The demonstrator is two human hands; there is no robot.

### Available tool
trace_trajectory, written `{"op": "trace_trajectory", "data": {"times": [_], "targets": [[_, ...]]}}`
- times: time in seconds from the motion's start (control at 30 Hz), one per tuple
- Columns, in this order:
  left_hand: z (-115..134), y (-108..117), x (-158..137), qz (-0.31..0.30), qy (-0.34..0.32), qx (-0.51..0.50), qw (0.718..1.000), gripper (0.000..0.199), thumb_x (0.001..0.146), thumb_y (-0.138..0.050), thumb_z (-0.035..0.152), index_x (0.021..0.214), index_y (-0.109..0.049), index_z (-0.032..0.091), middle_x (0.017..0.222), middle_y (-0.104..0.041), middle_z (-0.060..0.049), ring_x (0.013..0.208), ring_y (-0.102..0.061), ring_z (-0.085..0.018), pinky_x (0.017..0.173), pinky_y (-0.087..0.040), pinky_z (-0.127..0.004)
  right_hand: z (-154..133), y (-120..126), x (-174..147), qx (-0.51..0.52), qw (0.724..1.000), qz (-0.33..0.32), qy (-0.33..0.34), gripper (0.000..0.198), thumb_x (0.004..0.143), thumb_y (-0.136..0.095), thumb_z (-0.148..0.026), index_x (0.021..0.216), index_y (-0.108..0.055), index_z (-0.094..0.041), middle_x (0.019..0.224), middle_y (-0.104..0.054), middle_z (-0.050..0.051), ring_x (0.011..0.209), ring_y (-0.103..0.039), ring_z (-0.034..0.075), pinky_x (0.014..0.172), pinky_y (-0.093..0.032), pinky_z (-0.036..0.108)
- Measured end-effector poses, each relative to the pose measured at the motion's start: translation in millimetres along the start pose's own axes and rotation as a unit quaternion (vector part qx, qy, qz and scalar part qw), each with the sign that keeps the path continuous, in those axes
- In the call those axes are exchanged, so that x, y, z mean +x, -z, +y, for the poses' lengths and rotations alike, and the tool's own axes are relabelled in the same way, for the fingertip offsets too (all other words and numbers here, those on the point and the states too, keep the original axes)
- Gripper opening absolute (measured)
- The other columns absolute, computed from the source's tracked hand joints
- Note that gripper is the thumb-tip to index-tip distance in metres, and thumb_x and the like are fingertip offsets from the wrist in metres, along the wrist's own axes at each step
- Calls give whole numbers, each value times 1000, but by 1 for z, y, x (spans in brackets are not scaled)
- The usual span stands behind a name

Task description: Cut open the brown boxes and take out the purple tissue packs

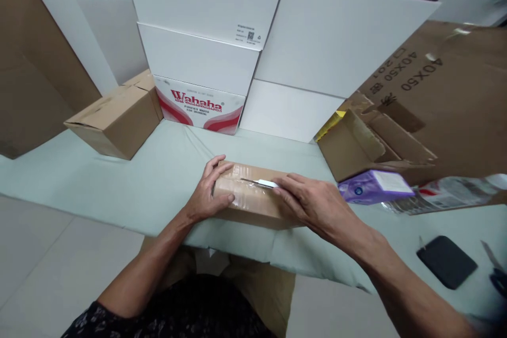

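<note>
In front of me on the cloth-covered table lies a small brown cardboard box [253, 210] with clear tape across its top. My left hand [206, 191] grips its left end, thumb on the near side of the top and fingers toward the far edge. My right hand [319, 199] is closed around a utility knife [264, 183] with a white body. The thin blade points left and lies along the taped top; how deep it sits in the tape I cannot tell. The box's right end is partly covered by my right hand.
White cartons [198, 53] stand stacked at the back, one marked Wahaha [198, 108]. A closed brown box [119, 116] sits back left. To the right are an open carton [348, 142], a purple pack [362, 187], plastic bottle [455, 193], black pouch [447, 261] and scissors [497, 269].
</note>
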State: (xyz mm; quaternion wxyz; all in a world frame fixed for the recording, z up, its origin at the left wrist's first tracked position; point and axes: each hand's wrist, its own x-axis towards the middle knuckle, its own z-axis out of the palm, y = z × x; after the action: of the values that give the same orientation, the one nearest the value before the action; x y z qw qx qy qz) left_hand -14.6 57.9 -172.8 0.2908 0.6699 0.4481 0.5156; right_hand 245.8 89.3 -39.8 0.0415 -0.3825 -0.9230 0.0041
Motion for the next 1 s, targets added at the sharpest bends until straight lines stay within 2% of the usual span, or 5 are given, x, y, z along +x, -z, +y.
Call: {"op": "trace_trajectory", "data": {"times": [0.1,0.33,0.7,0.83,1.0], "targets": [[-4,-2,-2,2,-10,-3,1000,80,84,-69,72,144,-57,20,161,-34,-20,151,-35,-42,123,-30,-61,-9,2,14,-40,998,-40,4,31,107,-45,-32,102,-74,-21,91,-76,4,75,-68,19,61,-38,29],[-6,-4,-2,7,-4,-9,1000,82,83,-67,75,144,-57,21,161,-32,-19,151,-34,-43,123,-29,-61,-19,5,33,-98,994,-47,33,34,106,-44,-34,97,-73,-19,85,-74,5,61,-58,14,56,-23,30],[-8,-6,-4,7,0,-50,999,83,82,-66,76,143,-56,21,163,-28,-20,154,-28,-45,124,-27,-62,-18,14,42,-81,992,-95,35,30,104,-48,-31,100,-76,-21,89,-75,5,65,-61,15,58,-25,30],[-8,-10,-5,11,25,-71,997,87,79,-64,81,141,-56,20,162,-30,-21,158,-22,-44,124,-24,-64,-22,16,46,-137,982,-125,43,34,106,-44,-32,104,-76,-20,87,-74,7,62,-61,16,55,-20,32],[-6,-8,-7,18,48,-54,997,89,78,-60,84,140,-58,20,156,-37,-20,155,-28,-46,124,-22,-63,-26,18,45,-195,967,-149,65,28,101,-46,-19,99,-73,-17,78,-70,8,55,-59,17,50,-20,33]]}}
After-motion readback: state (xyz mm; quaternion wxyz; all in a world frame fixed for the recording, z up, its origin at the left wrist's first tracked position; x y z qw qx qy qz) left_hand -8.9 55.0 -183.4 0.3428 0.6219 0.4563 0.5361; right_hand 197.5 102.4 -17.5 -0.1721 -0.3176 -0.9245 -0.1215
